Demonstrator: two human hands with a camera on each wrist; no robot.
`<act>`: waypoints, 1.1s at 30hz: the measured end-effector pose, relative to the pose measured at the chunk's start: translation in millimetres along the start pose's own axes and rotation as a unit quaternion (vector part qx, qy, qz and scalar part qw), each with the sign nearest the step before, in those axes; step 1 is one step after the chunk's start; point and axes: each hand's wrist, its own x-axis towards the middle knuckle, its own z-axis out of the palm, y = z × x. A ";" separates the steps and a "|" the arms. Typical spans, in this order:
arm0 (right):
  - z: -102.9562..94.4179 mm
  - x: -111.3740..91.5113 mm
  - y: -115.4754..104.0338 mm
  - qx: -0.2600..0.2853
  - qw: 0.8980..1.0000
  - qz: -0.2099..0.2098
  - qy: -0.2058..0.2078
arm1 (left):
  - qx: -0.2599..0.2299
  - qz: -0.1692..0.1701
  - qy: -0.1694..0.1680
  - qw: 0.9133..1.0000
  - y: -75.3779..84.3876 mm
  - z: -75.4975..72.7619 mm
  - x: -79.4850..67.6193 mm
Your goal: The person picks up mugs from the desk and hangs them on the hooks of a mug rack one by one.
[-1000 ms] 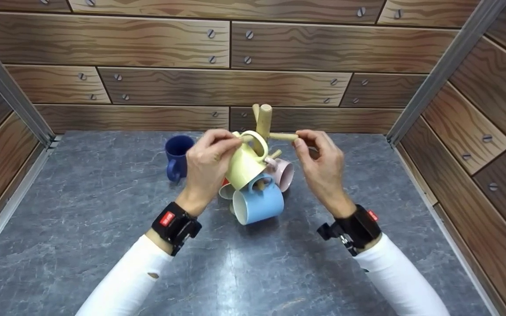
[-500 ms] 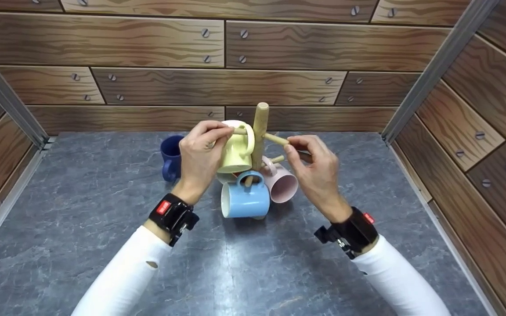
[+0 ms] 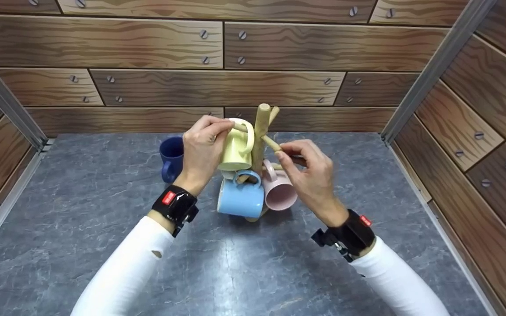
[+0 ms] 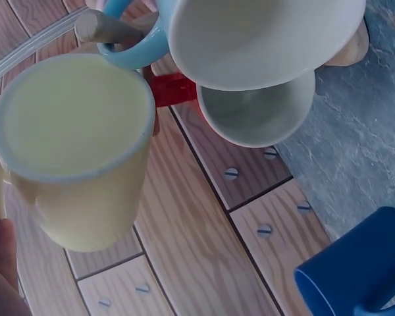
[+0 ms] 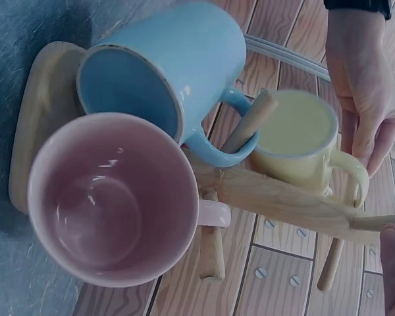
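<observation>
Several mugs hang on a wooden mug tree [image 3: 259, 147]. My left hand [image 3: 204, 149] pinches the end of an upper peg [image 3: 240, 127] that runs through the yellow mug's handle; the yellow mug [image 3: 235, 151] hangs from it. With thumb and fingers, my right hand [image 3: 312, 175] pinches another upper peg [image 3: 271, 142], which carries no mug. Lower down hang a light blue mug [image 3: 240, 198] and a pink mug [image 3: 280, 193], its mouth facing the right wrist camera. A red-handled mug [image 4: 257, 112] shows behind the blue one in the left wrist view.
A dark blue mug [image 3: 171, 156] stands upright on the grey marbled tabletop [image 3: 103, 210], left of my left hand. Wood-patterned walls [image 3: 160, 87] close off the back and sides. The tree's wooden base [image 5: 43, 118] shows under the mugs in the right wrist view.
The mug tree has turned clockwise as seen from above. The yellow mug has swung from tilted to upright, the blue mug has moved left, and my right hand has come nearer with its peg.
</observation>
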 end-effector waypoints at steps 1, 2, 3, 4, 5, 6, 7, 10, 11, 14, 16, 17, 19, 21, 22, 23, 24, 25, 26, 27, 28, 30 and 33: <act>0.4 0.0 -1.1 0.000 1.000 -0.005 -0.002 | 0.004 0.001 -0.001 1.000 -0.4 0.8 1.1; 0.7 -0.1 -2.4 0.000 1.000 -0.009 -0.005 | 0.008 0.003 -0.002 1.000 -0.7 1.8 2.4; 1.0 -0.1 -3.5 0.000 1.000 -0.014 -0.008 | 0.013 0.005 -0.005 1.000 -0.7 2.5 4.0; 1.3 -0.1 -4.8 0.001 1.000 -0.019 -0.011 | 0.016 0.006 -0.009 1.000 -0.7 3.1 5.4; 1.6 -0.2 -5.9 0.002 1.000 -0.023 -0.014 | 0.019 0.007 -0.012 1.000 -0.8 3.9 6.7; 1.9 -0.5 -7.1 0.001 0.999 -0.028 -0.017 | 0.023 0.008 -0.017 1.000 -0.8 4.6 8.0; 2.4 -0.6 -8.3 0.002 0.999 -0.032 -0.019 | 0.024 0.008 -0.022 0.999 -0.9 5.3 9.0; 3.7 -1.3 -11.5 0.003 0.999 -0.041 -0.023 | 0.029 0.009 -0.037 0.999 -1.1 7.5 11.3; 4.3 -1.5 -12.2 0.004 0.999 -0.042 -0.025 | 0.032 0.009 -0.041 0.999 -1.2 8.5 11.9; 6.8 -2.4 -14.3 0.007 0.999 -0.044 -0.028 | 0.037 0.011 -0.053 0.998 -1.3 10.9 13.7; 8.7 -2.8 -16.0 0.008 0.999 -0.044 -0.030 | 0.040 0.013 -0.060 0.997 -1.5 12.1 14.8; 9.6 -2.8 -16.9 0.008 0.998 -0.045 -0.032 | 0.040 0.014 -0.064 0.997 -1.7 12.4 14.9; 11.2 -2.7 -19.1 0.011 0.998 -0.046 -0.037 | 0.040 0.016 -0.071 0.997 -2.0 12.4 15.1; 12.1 -2.7 -20.7 0.016 0.998 -0.046 -0.042 | 0.037 0.015 -0.081 0.996 -1.9 12.0 15.3; 12.3 -2.7 -21.2 0.020 0.998 -0.045 -0.042 | 0.036 0.014 -0.088 0.995 -1.7 11.6 15.4; 12.2 -2.8 -21.5 0.022 0.998 -0.043 -0.043 | 0.033 0.010 -0.095 0.995 -1.4 11.2 15.4; 11.8 -3.0 -21.4 0.027 0.998 -0.041 -0.043 | 0.030 0.006 -0.103 0.994 -0.9 10.8 15.4; 11.7 -2.9 -21.4 0.031 0.998 -0.039 -0.043 | 0.026 0.001 -0.112 0.993 -0.5 9.6 15.4; 11.2 -2.8 -21.0 0.032 0.998 -0.038 -0.043 | 0.023 -0.003 -0.122 0.992 0.2 8.4 15.2; 10.5 -2.6 -20.4 0.031 0.998 -0.037 -0.040 | 0.020 -0.007 -0.131 0.991 1.1 7.2 14.8; 9.3 -1.8 -19.6 0.027 0.998 -0.037 -0.037 | 0.016 -0.009 -0.135 0.991 2.3 6.3 14.0; 5.4 1.3 -16.4 0.009 0.999 -0.036 -0.026 | 0.006 -0.007 -0.133 0.991 5.3 4.7 11.8; -3.9 10.8 -8.7 -0.023 1.000 -0.009 0.002 | -0.017 0.011 -0.103 0.994 12.5 2.7 8.1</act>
